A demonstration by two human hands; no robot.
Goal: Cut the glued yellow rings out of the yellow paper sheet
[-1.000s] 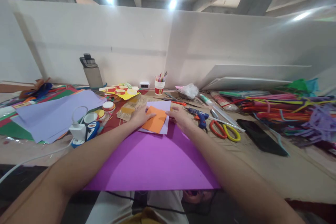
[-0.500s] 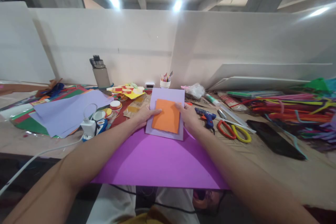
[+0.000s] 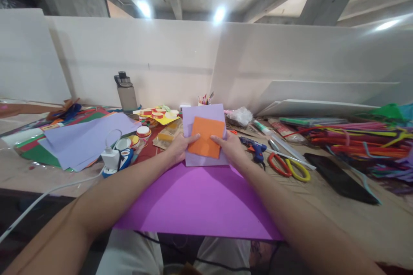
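Between my two hands a lavender sheet [image 3: 203, 110] is held up, tilted toward me. An orange piece [image 3: 208, 135], smaller and roughly rectangular, lies against its front, slightly turned. My left hand [image 3: 180, 146] grips the left edge, its thumb pressed on the orange piece. On the right edge my right hand [image 3: 230, 144] does the same, thumb on the orange piece. The fingers of both hands are hidden behind the sheet. Below them a large purple sheet [image 3: 196, 202] covers the table's front edge.
To the right lie a blue glue gun [image 3: 258, 151], red and yellow-handled scissors [image 3: 288, 167], a black phone [image 3: 342, 178] and colourful pipe cleaners [image 3: 358, 137]. At left are lavender sheets [image 3: 87, 137], a white plug [image 3: 110, 159] with its cable, small jars [image 3: 143, 132] and a bottle [image 3: 126, 94].
The orange piece has turned slightly against the lavender sheet, and its upper edge now slants. Both hands still hold the pair. The camera view has shifted a little.
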